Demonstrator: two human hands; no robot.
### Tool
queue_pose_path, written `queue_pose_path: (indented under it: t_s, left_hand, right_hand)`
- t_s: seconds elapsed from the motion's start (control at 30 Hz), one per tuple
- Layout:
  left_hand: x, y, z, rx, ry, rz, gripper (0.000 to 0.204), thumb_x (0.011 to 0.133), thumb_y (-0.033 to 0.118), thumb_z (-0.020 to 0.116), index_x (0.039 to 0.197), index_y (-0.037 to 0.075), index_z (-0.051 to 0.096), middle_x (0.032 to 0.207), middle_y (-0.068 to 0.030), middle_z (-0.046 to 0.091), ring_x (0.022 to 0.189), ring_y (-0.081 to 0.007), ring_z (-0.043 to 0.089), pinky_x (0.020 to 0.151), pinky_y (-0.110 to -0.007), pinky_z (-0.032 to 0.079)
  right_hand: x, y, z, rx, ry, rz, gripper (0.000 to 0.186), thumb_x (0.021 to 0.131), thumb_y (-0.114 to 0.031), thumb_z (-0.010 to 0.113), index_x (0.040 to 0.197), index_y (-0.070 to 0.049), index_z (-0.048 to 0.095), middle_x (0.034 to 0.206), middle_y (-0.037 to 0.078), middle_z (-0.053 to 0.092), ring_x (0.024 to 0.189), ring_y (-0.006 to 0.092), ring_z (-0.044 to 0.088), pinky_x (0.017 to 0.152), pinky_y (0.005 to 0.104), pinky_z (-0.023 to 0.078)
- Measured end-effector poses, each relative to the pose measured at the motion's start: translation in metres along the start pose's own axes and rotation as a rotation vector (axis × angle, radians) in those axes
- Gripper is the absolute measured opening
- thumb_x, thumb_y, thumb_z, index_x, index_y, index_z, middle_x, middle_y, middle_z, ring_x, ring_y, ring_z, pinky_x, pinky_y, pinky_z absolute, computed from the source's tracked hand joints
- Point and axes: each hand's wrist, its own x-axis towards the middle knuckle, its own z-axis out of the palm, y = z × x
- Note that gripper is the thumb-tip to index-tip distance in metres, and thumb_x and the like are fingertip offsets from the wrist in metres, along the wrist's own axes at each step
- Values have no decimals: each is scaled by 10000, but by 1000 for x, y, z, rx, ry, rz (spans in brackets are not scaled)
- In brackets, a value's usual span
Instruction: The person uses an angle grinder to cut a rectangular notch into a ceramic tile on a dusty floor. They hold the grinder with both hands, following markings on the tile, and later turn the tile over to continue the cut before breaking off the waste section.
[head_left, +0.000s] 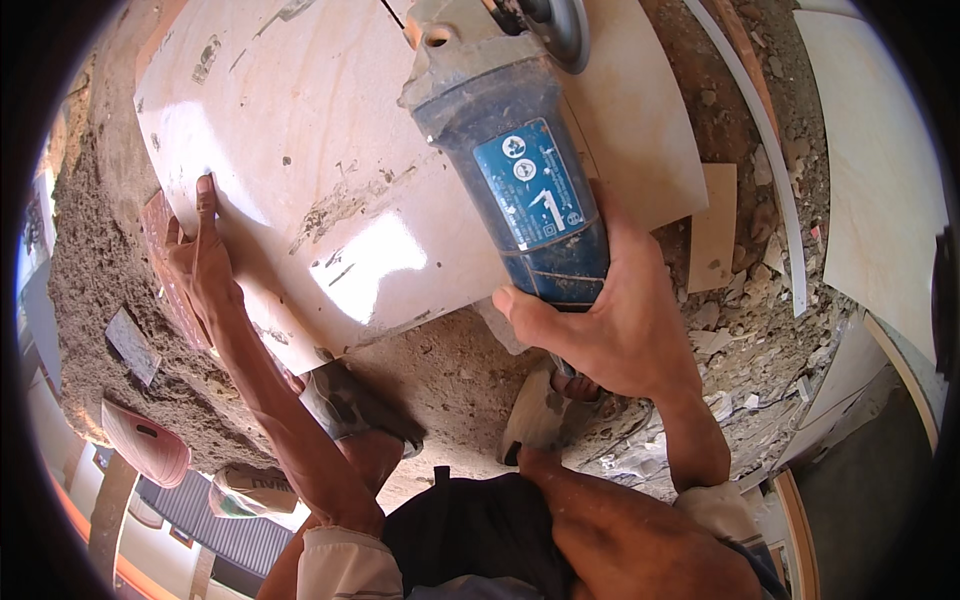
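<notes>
Out L of L hand (205,255), nearer the body: grey offcut (133,345). Right beside L hand: brick strip (172,270), reddish. L hand: part open, thumb flat on tile (360,110), other fingers curled at its L edge; gripping beneath or only resting beside, can't tell.

Tile: between the 2 hands, reaching fwd beyond both. Prob. stiff, fairly heavy, brittle, esp. at corners; glossy face, so likely slippery w/ dust on it. Best taken by opp. edges, 1 hand per side, palms under, no twisting.

Grinder (530,190): fwd from R hand (640,310), above tile. Prob. dense, hard-cased, front-heavy, apt to dip at the head. Best held round the body, 2nd hand nearer the head, clear of disc (570,35). Disc: well fwd of R hand; touching tile or not, can't tell. R hand: closed round grinder's rear end, thumb across near side, fingers mostly hidden.

Just R & fwd of R hand: tan offcut (712,225). Farther R: white strip (788,200), thin, curved, prob. easy to snap. Farthest R: big slab (880,170).
</notes>
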Motion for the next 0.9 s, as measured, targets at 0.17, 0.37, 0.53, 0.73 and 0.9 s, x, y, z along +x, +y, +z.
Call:
queue_pose_path:
  t_s: [0.17,0.37,0.53,0.73,0.9]
  left_hand:
    - [8,-13,1,-42,1,8,1175,826,762,879,1465,-188,616,1738,-310,405,1402,-388,643,1084,-518,611]
    - [15,-19,1,-37,-13,-45,1229,819,744,899,1533,-189,542,1727,-315,423,1362,-382,671,1058,-515,622]
    - [7,-9,2,-56,-4,-41,1303,812,745,906,1588,-200,454,1699,-339,449,1320,-368,697,1025,-503,627]
    - [7,-10,2,-75,-4,-29,1226,802,743,915,1474,-217,556,1697,-310,459,1383,-384,653,1073,-530,610]
    - [15,-19,2,-25,11,6,1045,798,777,894,1193,-180,751,1733,-254,422,1499,-409,549,1109,-581,589]
  right_hand:
    - [-2,-5,-2,-7,1,20,592,835,-218,936,1283,22,632,949,64,729,816,126,693,770,330,594]
    - [-5,-2,-1,12,8,10,607,833,-239,939,1285,22,630,943,61,721,815,130,689,774,331,591]
    - [-8,-2,-1,30,-6,38,600,842,-221,930,1298,21,624,960,64,723,817,126,693,759,320,596]
    - [-9,-1,-1,36,-11,36,594,846,-203,925,1307,17,623,963,62,725,819,119,697,747,315,601]
    - [-11,3,0,29,5,17,592,843,-205,927,1304,16,628,961,57,722,814,116,690,749,314,596]
